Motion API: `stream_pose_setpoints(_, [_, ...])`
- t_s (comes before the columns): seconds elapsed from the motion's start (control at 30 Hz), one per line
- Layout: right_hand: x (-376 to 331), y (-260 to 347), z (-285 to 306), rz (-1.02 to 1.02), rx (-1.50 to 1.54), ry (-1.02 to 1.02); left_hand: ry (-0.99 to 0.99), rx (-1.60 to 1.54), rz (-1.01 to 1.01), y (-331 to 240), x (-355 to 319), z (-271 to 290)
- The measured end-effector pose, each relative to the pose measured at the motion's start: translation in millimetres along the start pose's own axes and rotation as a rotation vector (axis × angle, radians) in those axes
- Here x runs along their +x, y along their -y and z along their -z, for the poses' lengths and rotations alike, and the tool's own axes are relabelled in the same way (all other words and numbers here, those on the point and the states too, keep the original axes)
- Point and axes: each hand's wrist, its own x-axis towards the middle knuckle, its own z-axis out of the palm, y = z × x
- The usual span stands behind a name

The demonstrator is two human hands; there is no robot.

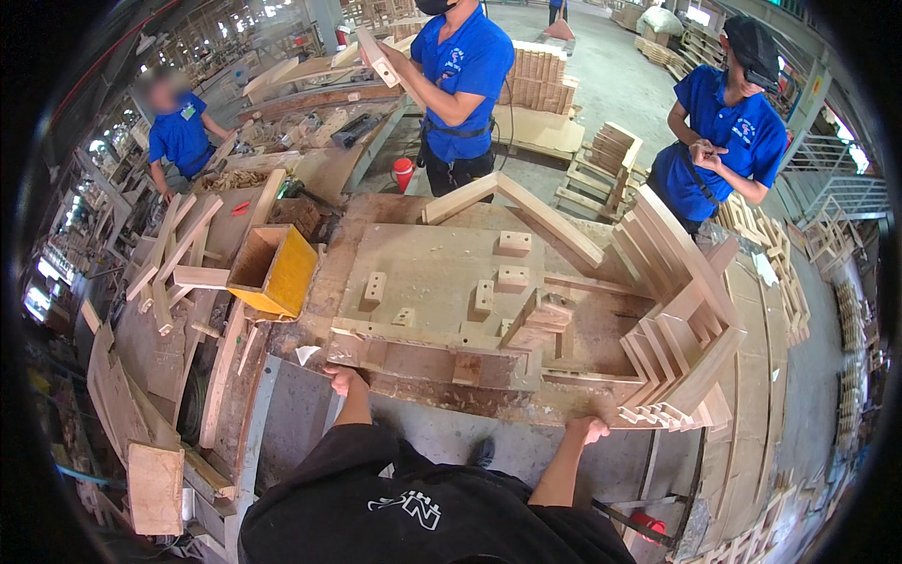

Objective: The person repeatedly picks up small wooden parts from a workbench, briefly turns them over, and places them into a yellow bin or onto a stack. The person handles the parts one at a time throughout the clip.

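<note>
My left hand (pixel 344 380) rests on the near edge of a wooden workbench (pixel 442 395), fingers curled over the rim. Farther right, my right hand (pixel 592 429) grips the same near edge, just beside a stack of angled wooden frame pieces (pixel 681 357). On the bench lies a flat plywood jig board (pixel 432 273) with several small wooden blocks fixed to it. A bent, V-shaped wooden piece (pixel 512 202) lies along the jig's far side. Neither hand holds a loose part.
A yellow open box (pixel 277 273) stands at the bench's left end, with loose wooden slats (pixel 174 254) beyond it. Three people in blue shirts work nearby: one across the bench (pixel 460 85), one at right (pixel 719 141), one at far left (pixel 178 136). Stacked timber lines the right side.
</note>
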Motion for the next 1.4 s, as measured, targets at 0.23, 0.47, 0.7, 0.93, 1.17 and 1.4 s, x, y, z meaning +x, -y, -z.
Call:
stream_pose_setpoints(0.23, [12,-2,-2,-0.071,0.053,0.029,-0.059,-0.004,-0.017,-1,1,-3])
stream_pose_setpoints(0.47, [-3,-7,-5,0.009,-0.100,0.058,-0.075,-0.004,0.028,2,11,-1])
stream_pose_setpoints(0.7, [1,-9,-9,0.102,-0.285,-0.001,-0.040,0.014,0.017,1,10,1])
stream_pose_setpoints(0.93, [4,-6,-6,-0.013,-0.087,0.025,-0.028,0.005,-0.012,-1,4,3])
stream_pose_setpoints(1.17, [-5,1,-1,-0.122,0.093,0.027,-0.016,-0.024,-0.009,2,4,2])
stream_pose_setpoints(1.4, [-11,-1,-2,0.040,-0.140,0.003,0.042,-0.005,0.047,2,6,1])
